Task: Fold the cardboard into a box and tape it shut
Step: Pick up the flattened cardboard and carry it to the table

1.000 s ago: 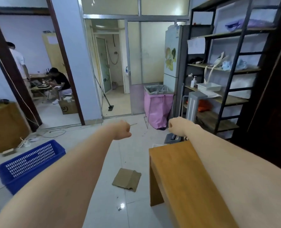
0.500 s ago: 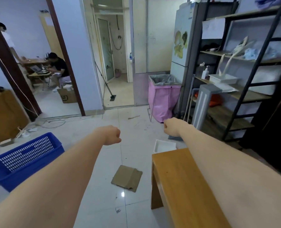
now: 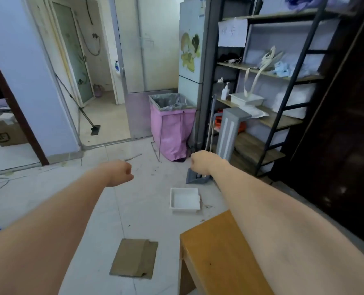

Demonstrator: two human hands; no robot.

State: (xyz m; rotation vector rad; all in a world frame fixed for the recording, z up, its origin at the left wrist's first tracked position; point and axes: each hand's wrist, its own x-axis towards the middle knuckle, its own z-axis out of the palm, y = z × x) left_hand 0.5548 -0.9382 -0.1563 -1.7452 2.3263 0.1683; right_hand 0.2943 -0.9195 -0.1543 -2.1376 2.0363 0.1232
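A: Where are your hands?

B: Both of your arms reach straight out over the floor (image 3: 138,201). Your left hand (image 3: 119,172) is curled into a loose fist and grips nothing. Your right hand (image 3: 201,161) is also curled, knuckles toward the camera; its fingers are hidden, so you cannot tell whether anything is in it. The two hands are well apart.

A: And the cardboard?

B: The cardboard (image 3: 134,258) lies flat on the floor, unfolded, just left of the counter (image 3: 217,256). Neither hand touches it; it sits below and between your forearms, nearer to you than either fist.

A: What else is near the counter?

B: Beyond its far end, a white tray (image 3: 184,201) rests on the floor, open side up. Farther beyond the counter, a grey dustpan (image 3: 194,177) stands on the tiles, partly hidden behind your right hand. Past that, a pink bin (image 3: 172,133) with a grey liner stands against a pale fridge (image 3: 190,60). Right of the counter and farther back, a black-framed shelf (image 3: 268,103) holds a pump bottle (image 3: 225,91), another white tray and some pale cloths.

A: And on the other side?

B: Far left of the counter, an open doorway shows a broom (image 3: 85,116) leaning against the frame. A brown box (image 3: 5,134) sits on the floor at the left edge.
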